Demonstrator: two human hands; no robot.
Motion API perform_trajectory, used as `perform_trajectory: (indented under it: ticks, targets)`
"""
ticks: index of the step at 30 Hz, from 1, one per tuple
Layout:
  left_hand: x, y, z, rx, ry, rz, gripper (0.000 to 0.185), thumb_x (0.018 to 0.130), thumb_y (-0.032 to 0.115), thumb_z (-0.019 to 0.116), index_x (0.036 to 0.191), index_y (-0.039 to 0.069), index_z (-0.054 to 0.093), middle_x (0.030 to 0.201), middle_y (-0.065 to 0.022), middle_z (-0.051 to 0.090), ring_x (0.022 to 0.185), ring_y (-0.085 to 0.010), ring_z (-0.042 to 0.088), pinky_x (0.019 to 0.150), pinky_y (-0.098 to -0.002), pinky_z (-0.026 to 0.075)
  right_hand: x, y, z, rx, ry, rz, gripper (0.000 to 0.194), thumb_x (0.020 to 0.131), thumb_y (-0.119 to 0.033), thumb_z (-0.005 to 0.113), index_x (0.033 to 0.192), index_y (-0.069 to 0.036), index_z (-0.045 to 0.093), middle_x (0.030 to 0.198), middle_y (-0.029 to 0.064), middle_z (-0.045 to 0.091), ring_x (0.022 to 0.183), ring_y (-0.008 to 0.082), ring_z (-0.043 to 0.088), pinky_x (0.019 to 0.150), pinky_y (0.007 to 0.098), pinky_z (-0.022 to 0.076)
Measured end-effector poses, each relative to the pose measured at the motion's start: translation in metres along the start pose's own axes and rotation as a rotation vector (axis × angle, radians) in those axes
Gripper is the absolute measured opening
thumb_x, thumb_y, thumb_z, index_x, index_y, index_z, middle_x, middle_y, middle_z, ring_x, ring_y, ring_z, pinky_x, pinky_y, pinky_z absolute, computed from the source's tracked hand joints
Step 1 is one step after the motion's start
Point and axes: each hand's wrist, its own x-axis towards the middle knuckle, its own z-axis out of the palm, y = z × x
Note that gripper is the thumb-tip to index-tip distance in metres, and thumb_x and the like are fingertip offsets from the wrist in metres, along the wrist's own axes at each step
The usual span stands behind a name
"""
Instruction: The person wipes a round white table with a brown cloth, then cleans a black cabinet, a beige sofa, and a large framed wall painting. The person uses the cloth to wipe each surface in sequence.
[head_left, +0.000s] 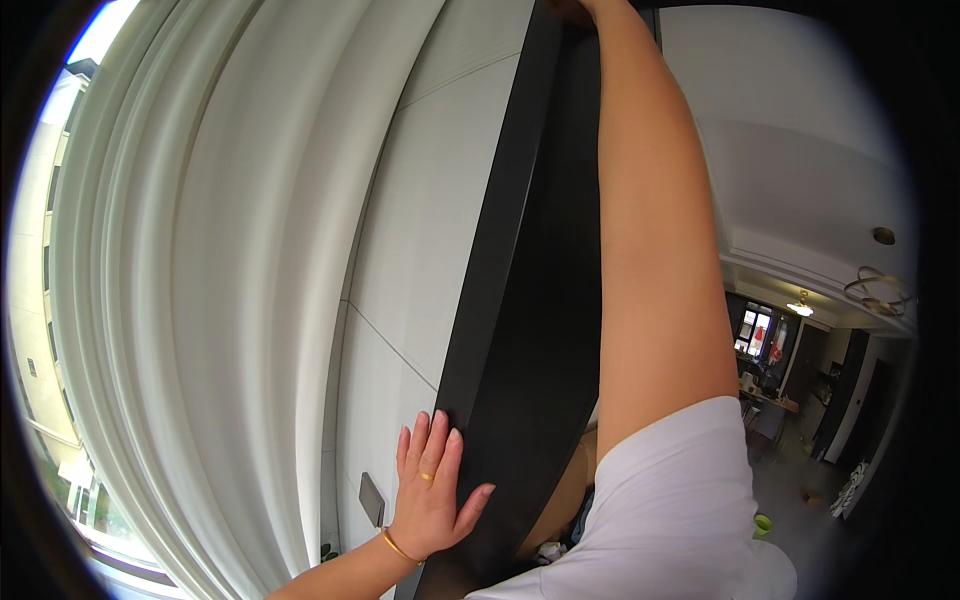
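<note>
A tall black panel with a thick front edge runs slantwise up the middle of the view, beside a pale panelled wall. My left hand, with a ring and a gold bangle, lies flat on the panel's edge low down; its fingers are extended and grip nothing. My right arm stretches up along the panel's other side, out of a white sleeve. Only a dark bit of my right hand shows at the top rim, by the panel's upper end, and its fingers are hidden.
Long white curtains hang at the left before a window. A grey wall plate sits beside my left wrist. Cardboard and crumpled white material lie below the panel. Behind at right are a green container and a dining table.
</note>
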Motion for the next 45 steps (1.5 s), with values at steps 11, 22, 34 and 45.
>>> perform_trajectory:
  ticks: [11, 22, 34, 45]
  targets:
    - [-0.005, -0.014, 0.001, -0.105, -0.008, 0.048, 0.084, 0.096, 0.021, 0.058, 0.162, -0.008, 0.016, 0.166, -0.0380, 0.015, 0.155, -0.0525, 0.017, 0.125, -0.0580, 0.014, 0.028, 0.290, 0.006, -0.117, 0.086, -0.147, 0.077, 0.101, -0.062, 0.044, 0.163, -0.018, 0.033, 0.170, 0.0150, 0.027, 0.153, 0.0388, 0.030, 0.124, 0.0493, 0.0280]
    - [-0.006, -0.015, 0.006, -0.147, 0.030, -0.007, 0.083, 0.099, 0.034, 0.057, 0.162, -0.006, 0.020, 0.167, -0.0351, 0.019, 0.156, -0.0494, 0.018, 0.125, -0.0604, 0.008, 0.025, 0.067, 0.013, -0.141, 0.048, -0.470, 0.076, 0.099, -0.068, 0.043, 0.164, -0.030, 0.029, 0.173, 0.0059, 0.021, 0.158, 0.0421, 0.014, 0.128, 0.0537, 0.0129]
    - [0.002, -0.008, 0.004, -0.397, 0.012, -0.031, 0.102, 0.104, 0.065, 0.037, 0.161, -0.012, 0.003, 0.172, -0.0280, 0.002, 0.161, -0.0365, 0.002, 0.129, -0.0451, 0.004, -0.488, 0.164, -0.027, 0.048, -0.290, -0.772, 0.083, 0.079, -0.065, 0.073, 0.153, -0.039, 0.049, 0.166, 0.0049, 0.035, 0.151, 0.0496, 0.025, 0.120, 0.0732, 0.0168]
    - [-0.003, -0.008, 0.005, -0.331, -0.025, -0.090, 0.104, 0.103, 0.066, 0.037, 0.161, -0.012, 0.001, 0.172, -0.0281, 0.000, 0.161, -0.0371, 0.000, 0.129, -0.0462, 0.004, -0.292, 0.242, 0.009, -0.062, 0.090, -0.589, 0.071, 0.096, -0.063, 0.057, 0.159, -0.034, 0.041, 0.170, 0.0082, 0.029, 0.153, 0.0487, 0.022, 0.122, 0.0662, 0.0190]
